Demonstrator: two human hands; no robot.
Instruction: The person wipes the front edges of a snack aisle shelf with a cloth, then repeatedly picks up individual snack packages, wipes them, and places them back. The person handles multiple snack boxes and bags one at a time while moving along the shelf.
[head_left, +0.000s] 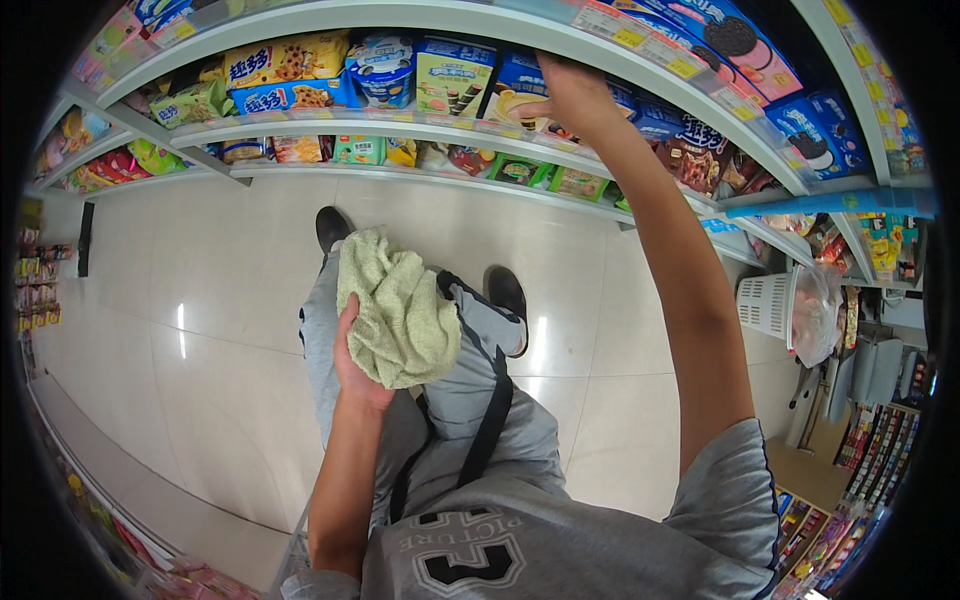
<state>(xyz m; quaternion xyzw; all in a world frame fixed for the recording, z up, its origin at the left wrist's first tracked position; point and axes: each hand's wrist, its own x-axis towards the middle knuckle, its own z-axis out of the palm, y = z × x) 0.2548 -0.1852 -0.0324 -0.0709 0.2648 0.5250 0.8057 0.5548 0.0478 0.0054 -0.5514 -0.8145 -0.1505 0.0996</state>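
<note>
The person stands in a shop aisle facing a run of white metal shelves (400, 128) stocked with boxed and bagged snacks, and both hands are in view. The left hand (352, 362) is held low in front of the body, above the grey trousers, with its fingers clenched around a crumpled pale green terry cloth (398, 310); the cloth bunches up out of the grip and hangs over the thumb side, covering most of the fingers. The right hand (572, 95) is stretched up and forward on a straight bare arm to the upper shelf, where its palm lies against the blue cardboard snack boxes (520, 75) standing along the shelf's front edge; the fingers point into the row and are partly hidden behind the boxes, so I cannot tell whether they grip a box or only press on it. Just left of that hand stand a green and white biscuit box (455, 75) and a blue and white round-fronted packet (380, 65), and farther left yellow bags of chocolate-chip cookies (285, 60). To the right of the arm, dark blue packs of sandwich cookies (815, 135) fill the shelves. The shelf below holds smaller green and brown packets (520, 170). Beneath everything lies a glossy beige tiled floor (200, 300), on which the person's two black shoes (333, 228) are planted close to the base of the shelving. A white plastic basket (765, 303) hangs at the shelf end on the right.
</note>
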